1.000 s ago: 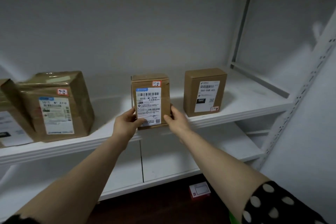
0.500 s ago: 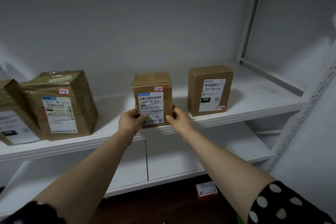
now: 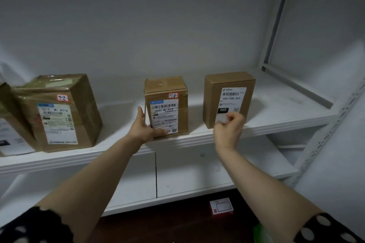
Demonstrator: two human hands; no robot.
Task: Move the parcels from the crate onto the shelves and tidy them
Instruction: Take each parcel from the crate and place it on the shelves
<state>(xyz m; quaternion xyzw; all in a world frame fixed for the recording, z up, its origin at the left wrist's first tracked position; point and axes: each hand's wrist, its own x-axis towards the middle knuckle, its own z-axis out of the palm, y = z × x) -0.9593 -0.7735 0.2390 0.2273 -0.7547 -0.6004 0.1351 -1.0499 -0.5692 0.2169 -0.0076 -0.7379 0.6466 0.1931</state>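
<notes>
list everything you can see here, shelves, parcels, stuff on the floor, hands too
upper shelf: 1, white, across the middle, holds all parcels
lower shelf: 1, white, below it
cut-off parcel: 1, brown, far left edge
taped parcel: 1, brown, left, beside the cut-off one
middle parcel: 1, brown, upright near the shelf's front edge
right parcel: 1, brown, "060" label, apart from the middle one
small box: 1, red and white, on the dark floor
green item: 1, bottom edge, too cut off to identify
sleeves: 2, black with white dots, bottom corners
left hand: 1, fingers straight, touching the middle parcel's left side
right hand: 1, fingers curled, holding nothing, before the right parcel
</notes>
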